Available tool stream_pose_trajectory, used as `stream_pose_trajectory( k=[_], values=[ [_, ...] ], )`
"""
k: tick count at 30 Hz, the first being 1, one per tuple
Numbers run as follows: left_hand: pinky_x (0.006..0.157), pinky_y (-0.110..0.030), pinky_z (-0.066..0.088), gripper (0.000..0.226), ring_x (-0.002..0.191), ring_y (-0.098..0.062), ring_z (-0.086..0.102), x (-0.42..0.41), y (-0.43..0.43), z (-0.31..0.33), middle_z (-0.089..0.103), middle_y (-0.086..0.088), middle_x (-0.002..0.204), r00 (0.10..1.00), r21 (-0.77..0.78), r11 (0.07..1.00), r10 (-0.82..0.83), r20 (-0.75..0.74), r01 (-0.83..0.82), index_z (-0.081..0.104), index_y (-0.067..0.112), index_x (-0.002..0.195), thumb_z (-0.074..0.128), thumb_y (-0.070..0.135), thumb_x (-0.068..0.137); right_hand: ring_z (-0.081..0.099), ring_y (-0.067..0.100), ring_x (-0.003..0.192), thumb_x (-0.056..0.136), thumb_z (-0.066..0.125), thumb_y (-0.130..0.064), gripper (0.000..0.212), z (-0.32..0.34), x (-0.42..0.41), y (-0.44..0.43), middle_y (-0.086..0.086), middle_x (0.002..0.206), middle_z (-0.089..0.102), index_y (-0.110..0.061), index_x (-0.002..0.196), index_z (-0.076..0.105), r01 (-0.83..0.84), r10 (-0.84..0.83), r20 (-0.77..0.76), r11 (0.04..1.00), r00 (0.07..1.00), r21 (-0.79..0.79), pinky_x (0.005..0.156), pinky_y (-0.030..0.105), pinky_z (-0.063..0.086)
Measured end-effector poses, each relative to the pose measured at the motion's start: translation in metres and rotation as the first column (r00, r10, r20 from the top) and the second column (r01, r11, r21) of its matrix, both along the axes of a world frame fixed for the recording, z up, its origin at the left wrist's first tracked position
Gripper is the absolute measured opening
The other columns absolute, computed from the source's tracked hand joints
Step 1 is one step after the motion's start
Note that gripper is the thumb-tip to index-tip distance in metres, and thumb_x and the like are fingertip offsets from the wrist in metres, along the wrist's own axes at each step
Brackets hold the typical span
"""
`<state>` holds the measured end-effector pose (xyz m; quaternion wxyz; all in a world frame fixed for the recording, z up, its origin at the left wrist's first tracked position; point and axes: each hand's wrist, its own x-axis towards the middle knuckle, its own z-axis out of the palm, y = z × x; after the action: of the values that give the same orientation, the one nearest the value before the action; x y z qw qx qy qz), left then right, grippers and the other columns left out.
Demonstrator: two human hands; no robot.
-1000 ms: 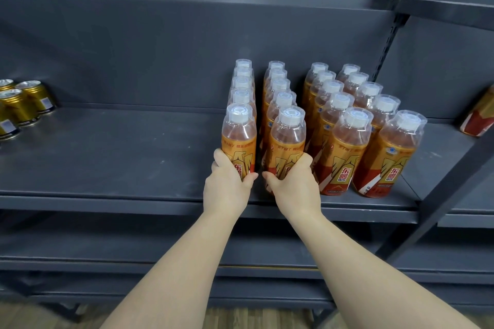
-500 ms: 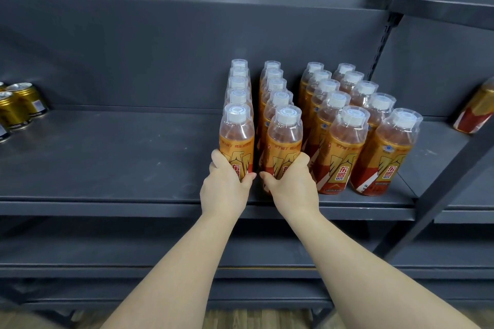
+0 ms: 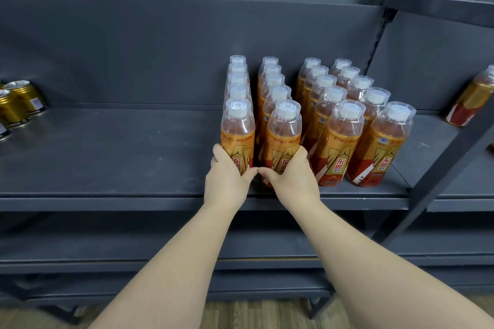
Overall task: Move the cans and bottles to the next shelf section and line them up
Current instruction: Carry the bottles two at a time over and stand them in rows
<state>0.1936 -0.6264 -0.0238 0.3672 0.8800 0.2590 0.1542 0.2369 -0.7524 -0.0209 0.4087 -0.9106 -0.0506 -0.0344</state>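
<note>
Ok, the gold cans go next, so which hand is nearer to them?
Left. The left hand grips the leftmost row's front bottle, with bare shelf between it and the gold cans at far left; the right hand grips the neighbouring front bottle, farther right.

Head view: faces forward-down, close to shelf [image 3: 112, 195] front.

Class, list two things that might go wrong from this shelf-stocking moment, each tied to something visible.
1. The left hand grips the leftmost front bottle and the right hand the second front bottle, both low down; a push might tip them into the bottles behind.
2. Both stand near the shelf edge, so a slip could drop them.
</note>
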Motion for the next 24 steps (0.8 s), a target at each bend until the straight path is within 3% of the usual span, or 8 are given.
stream_pose_trajectory(
  k=[3,10,13,17,24],
  values=[
    [0.096,-0.047,0.052,0.088,0.122,-0.033,0.053,-0.005,0.0,0.0,0.045,-0.014,0.14,1.0,0.031,1.0,0.003,-0.008,-0.003,0.016,0.014,0.148,0.07,0.049,0.088,0.054,0.028,0.126,0.08,0.078,-0.049,0.091,0.0,-0.006,-0.008,0.007,0.14,0.05,-0.013,0.147,0.028,-0.011,0.011,-0.013,1.0,1.0,0.007,0.097,0.046,0.053],
    [0.095,-0.045,0.051,0.075,0.122,-0.033,0.053,-0.027,-0.004,0.005,0.046,-0.015,0.139,0.998,0.119,0.992,0.04,-0.046,-0.034,0.022,0.011,0.146,0.06,0.049,0.094,0.057,0.023,0.121,0.089,0.07,-0.046,0.068,0.0,-0.022,-0.028,0.003,0.132,0.056,-0.015,0.141,0.039,-0.093,0.093,-0.007,0.995,0.996,-0.028,0.095,0.037,0.053],
    [0.095,-0.042,0.051,0.068,0.122,-0.031,0.053,-0.04,-0.008,0.01,0.046,-0.014,0.138,0.997,0.124,0.991,0.049,-0.061,-0.041,0.025,0.012,0.145,0.06,0.044,0.096,0.058,0.021,0.119,0.093,0.063,-0.047,0.058,0.001,-0.03,-0.038,0.001,0.133,0.057,-0.02,0.14,0.043,-0.168,0.167,-0.025,0.98,0.986,-0.106,0.094,0.036,0.053],
    [0.094,-0.042,0.053,0.058,0.117,-0.027,0.056,-0.056,-0.021,0.011,0.051,-0.01,0.131,0.998,0.18,0.983,0.038,-0.056,-0.027,0.035,0.014,0.138,0.058,0.047,0.096,0.05,0.021,0.13,0.095,0.058,-0.051,0.066,0.006,-0.042,-0.054,-0.001,0.145,0.049,-0.026,0.151,0.033,-0.285,0.275,-0.073,0.93,0.959,-0.233,0.104,0.04,0.049],
    [0.105,-0.046,0.047,0.057,0.125,-0.026,0.051,-0.068,-0.078,0.015,0.052,-0.004,0.138,0.992,0.312,0.942,-0.109,-0.063,0.123,0.04,0.019,0.14,0.056,0.051,0.096,0.015,0.022,0.153,0.101,0.046,-0.053,0.073,0.015,-0.065,-0.112,0.001,0.167,0.015,-0.024,0.16,0.014,-0.373,0.352,-0.129,0.834,0.927,-0.406,0.121,0.04,0.022]
  ],
)
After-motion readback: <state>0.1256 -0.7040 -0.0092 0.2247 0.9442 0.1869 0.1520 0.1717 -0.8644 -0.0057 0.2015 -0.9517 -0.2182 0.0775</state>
